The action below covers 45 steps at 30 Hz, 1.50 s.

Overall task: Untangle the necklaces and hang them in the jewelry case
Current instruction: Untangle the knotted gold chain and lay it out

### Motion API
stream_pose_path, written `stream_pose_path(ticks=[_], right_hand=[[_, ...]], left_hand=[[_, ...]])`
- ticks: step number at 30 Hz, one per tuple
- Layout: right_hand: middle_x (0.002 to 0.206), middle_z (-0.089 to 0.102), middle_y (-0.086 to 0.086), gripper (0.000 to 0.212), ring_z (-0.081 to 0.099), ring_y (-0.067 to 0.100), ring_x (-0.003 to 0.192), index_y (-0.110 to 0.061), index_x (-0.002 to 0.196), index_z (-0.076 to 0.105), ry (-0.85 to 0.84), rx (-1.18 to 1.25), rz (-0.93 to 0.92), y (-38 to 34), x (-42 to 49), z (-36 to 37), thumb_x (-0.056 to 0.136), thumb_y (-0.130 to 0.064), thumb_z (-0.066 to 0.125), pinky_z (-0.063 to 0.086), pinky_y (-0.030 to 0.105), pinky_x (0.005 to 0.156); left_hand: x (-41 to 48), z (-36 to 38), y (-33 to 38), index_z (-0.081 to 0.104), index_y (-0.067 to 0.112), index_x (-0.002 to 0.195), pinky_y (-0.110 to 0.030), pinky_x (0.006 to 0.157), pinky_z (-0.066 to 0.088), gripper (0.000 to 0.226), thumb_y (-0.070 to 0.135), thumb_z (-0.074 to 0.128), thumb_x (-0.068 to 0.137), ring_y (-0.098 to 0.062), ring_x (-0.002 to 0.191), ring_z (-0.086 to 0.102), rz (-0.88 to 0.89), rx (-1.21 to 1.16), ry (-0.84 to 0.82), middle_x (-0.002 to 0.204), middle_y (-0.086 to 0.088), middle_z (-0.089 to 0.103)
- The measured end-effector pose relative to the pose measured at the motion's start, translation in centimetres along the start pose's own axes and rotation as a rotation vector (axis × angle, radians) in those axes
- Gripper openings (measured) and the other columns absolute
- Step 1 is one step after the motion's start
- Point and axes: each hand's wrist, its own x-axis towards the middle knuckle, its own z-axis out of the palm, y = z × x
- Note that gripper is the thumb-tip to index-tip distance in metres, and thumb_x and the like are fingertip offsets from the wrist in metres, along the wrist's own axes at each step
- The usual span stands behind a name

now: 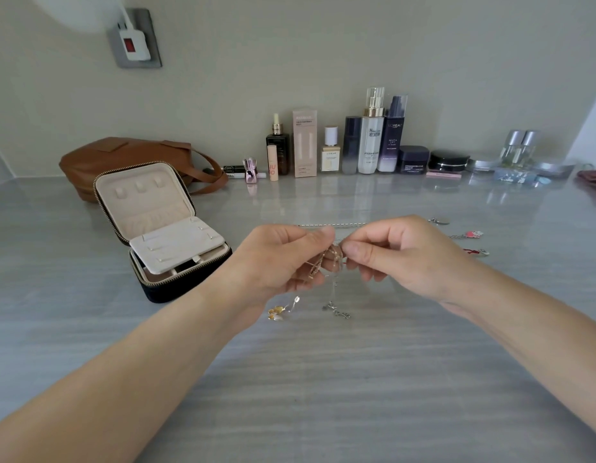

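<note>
At the upper left of the frame a white plug (133, 41) sits in a wall socket. Below it a brown bag (123, 162) lies at the back of the grey tabletop (323, 379), and just in front of the bag stands the jewelry case (149, 222). The case is open, with its cream-lined lid tilted back and a cream inner panel lying across the dark base.

Near the middle of the frame the left hand (276, 259) is raised above the tabletop, its fingers curled and pinching a tangle of necklaces (326, 262). A gold pendant (278, 310) and a silver pendant (336, 310) lie on or just above the tabletop below it; I cannot tell which. The right hand (400, 255) pinches the same tangle from the other side, its thumb and forefinger almost meeting the left hand's.

Behind the hands a silver chain (333, 224) lies straight on the tabletop. To the right are more pieces, one with a pink charm (472, 234). A row of cosmetic bottles (373, 142) lines the wall.
</note>
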Motion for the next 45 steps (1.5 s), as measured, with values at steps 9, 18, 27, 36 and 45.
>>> stream_pose_path(ticks=[9,18,27,36,45], right_hand=[[0.058,0.066,-0.01,0.011,0.055,0.0,0.053,-0.024,0.067,0.07,-0.048,0.052,0.032,-0.4,-0.1,-0.2,0.075,-0.015,0.071,0.045,0.012,0.056],[0.053,0.062,-0.011,0.013,0.053,0.0,0.052,-0.023,0.068,0.069,0.005,0.041,-0.005,-0.6,-0.2,-0.7,0.078,-0.015,0.068,0.043,0.011,0.055],[0.063,0.067,-0.002,0.022,0.062,0.006,0.062,-0.015,0.067,0.062,0.037,0.19,0.063,-0.6,0.0,-0.6,0.084,-0.002,0.057,0.047,0.023,0.066],[0.05,0.046,-0.003,0.015,0.052,0.012,0.052,-0.012,0.068,0.056,0.034,0.368,0.104,-0.2,0.2,-1.2,0.079,-0.002,0.06,0.045,0.021,0.06],[0.051,0.05,-0.001,0.023,0.04,0.012,0.046,-0.013,0.071,0.064,-0.004,0.379,0.173,-0.2,0.2,-1.3,0.089,-0.017,0.052,0.033,0.021,0.042]], left_hand=[[0.0,0.0,0.1,0.067,0.013,0.06,-0.027,0.053,0.043,0.027,0.029,0.063,0.081,-0.013,0.047,0.05,0.007,-0.035,0.009,0.06,-0.003,0.062],[0.3,-0.3,0.0,0.064,0.014,0.062,-0.026,0.05,0.042,0.03,0.03,0.06,0.086,-0.01,0.045,0.045,-0.006,-0.041,0.04,0.055,0.003,0.054],[0.2,-0.2,0.3,0.045,0.016,0.058,-0.024,0.046,0.028,0.037,0.038,0.055,0.088,-0.01,0.042,0.033,-0.076,-0.117,-0.009,0.053,0.004,0.042],[0.1,-0.5,0.7,0.058,0.015,0.065,-0.021,0.044,0.025,0.024,0.019,0.054,0.089,-0.007,0.043,0.03,-0.063,-0.156,-0.085,0.056,0.005,0.041],[0.2,-0.7,0.8,0.057,0.014,0.068,-0.022,0.044,0.024,0.021,0.017,0.051,0.089,-0.009,0.045,0.035,-0.058,-0.198,-0.023,0.063,0.003,0.049]])
